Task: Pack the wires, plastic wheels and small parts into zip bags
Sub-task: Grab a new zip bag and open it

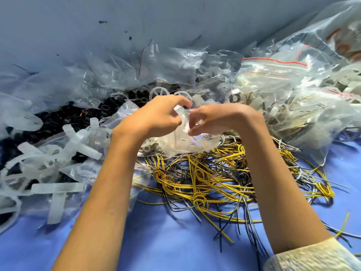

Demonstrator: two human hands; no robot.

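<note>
Blue surface (pixel 175 241) w/ a pale wall (pixel 136 20) behind is carrying the whole job, head view. Left hand (pixel 156 117) and right hand (pixel 220 118) are both pinching the mouth of a clear zip bag (pixel 187 139) mid-scene. Fingers (pixel 176 99) are curling tight on its top edge, prob. sealing or opening it, can't tell which. The bag is hanging just above the wires (pixel 205 182).

Filled bags (pixel 283 85) are piling up far right, so part is done. Plenty left, imo: wires are lying loose near centre, plastic wheels (pixel 159 92) are sitting far centre, and small parts (pixel 58 122), black, are lying left.
</note>
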